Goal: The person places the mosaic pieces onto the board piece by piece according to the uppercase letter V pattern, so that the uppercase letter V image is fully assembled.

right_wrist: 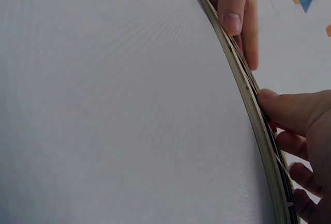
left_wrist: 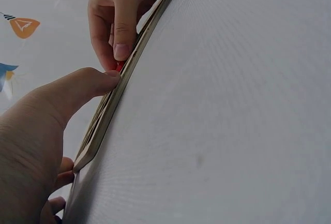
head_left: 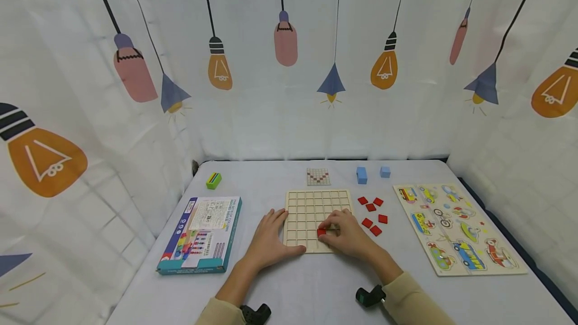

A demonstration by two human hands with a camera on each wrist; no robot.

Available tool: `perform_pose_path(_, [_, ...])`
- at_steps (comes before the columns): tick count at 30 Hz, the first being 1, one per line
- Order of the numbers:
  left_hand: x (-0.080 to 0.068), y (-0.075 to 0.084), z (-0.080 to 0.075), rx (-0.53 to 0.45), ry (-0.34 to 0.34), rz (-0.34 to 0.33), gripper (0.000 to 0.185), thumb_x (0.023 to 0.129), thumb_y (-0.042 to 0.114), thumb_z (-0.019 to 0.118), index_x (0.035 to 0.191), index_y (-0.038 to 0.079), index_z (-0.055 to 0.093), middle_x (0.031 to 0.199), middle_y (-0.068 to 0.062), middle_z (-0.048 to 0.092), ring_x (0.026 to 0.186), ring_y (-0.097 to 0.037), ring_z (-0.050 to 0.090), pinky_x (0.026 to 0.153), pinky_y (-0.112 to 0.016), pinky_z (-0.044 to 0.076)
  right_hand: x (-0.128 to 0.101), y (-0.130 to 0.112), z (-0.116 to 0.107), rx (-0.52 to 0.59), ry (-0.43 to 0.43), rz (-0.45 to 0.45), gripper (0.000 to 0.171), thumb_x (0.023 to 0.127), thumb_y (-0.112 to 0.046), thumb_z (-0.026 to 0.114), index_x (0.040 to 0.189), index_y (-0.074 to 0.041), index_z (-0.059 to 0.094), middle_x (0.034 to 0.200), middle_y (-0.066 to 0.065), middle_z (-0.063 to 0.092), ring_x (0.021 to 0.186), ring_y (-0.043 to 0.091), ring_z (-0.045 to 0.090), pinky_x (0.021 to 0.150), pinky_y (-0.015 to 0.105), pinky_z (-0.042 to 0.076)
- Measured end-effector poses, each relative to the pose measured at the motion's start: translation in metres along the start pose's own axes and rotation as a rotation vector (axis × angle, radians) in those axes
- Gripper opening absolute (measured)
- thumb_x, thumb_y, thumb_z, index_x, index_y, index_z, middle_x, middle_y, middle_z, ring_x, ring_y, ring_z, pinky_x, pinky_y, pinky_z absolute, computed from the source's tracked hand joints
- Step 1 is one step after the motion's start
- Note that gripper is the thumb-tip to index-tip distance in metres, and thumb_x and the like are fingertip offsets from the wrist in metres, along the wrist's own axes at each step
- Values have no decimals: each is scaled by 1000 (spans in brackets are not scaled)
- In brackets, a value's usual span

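A wooden grid board (head_left: pixel 304 209) with square cells lies flat at the middle of the table. My right hand (head_left: pixel 346 234) pinches a small red square tile (head_left: pixel 321 233) between thumb and fingers, low over the board's near rows. At the board's left side my left hand (head_left: pixel 271 242) rests with fingers spread along the edge and its thumb on the near edge. In the left wrist view, the thumb (left_wrist: pixel 106 80) sits close to the red tile. The right wrist view shows the right thumb (right_wrist: pixel 289 109) at the board's rim, with the tile mostly hidden behind it.
Several loose red tiles (head_left: pixel 371 207) lie right of the board. Behind it are a small pattern card (head_left: pixel 318 177) and two blue blocks (head_left: pixel 362 175). A boxed set (head_left: pixel 200 234) and a green striped block (head_left: pixel 213 180) stand left; a vehicle picture puzzle (head_left: pixel 456 229) lies right.
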State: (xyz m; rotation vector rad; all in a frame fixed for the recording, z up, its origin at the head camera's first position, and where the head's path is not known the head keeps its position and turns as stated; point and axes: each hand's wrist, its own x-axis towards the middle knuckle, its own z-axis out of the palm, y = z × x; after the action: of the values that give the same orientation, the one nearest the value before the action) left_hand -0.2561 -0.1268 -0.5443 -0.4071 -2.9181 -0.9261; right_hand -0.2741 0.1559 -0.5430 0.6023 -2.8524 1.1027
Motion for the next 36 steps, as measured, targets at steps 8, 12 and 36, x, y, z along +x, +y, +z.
perform_pose_path(8, [1, 1, 0, -11, 8, -1, 122, 74, 80, 87, 169, 16, 48, 177, -5, 45, 171, -42, 26, 137, -68, 26, -2, -4, -3, 13, -7, 24, 19, 94, -37, 90, 112, -38, 83, 119, -19, 72, 109, 10, 49, 84, 31, 46])
perform_pose_path(12, [0, 1, 0, -10, 7, 1, 122, 73, 79, 87, 169, 16, 48, 176, -6, 46, 171, -42, 27, 137, -69, 27, -4, -8, -9, 23, -7, 38, 22, 94, -34, 89, 115, -34, 84, 118, -16, 72, 112, 12, 50, 86, 32, 50])
perform_pose_path(36, [1, 0, 2, -7, 12, 6, 123, 73, 80, 86, 170, 15, 47, 176, -7, 46, 171, -43, 28, 137, -69, 26, -23, 18, -57, 47, 126, 95, 33, 99, -33, 87, 129, -23, 79, 134, -4, 73, 132, 25, 58, 104, 48, 56])
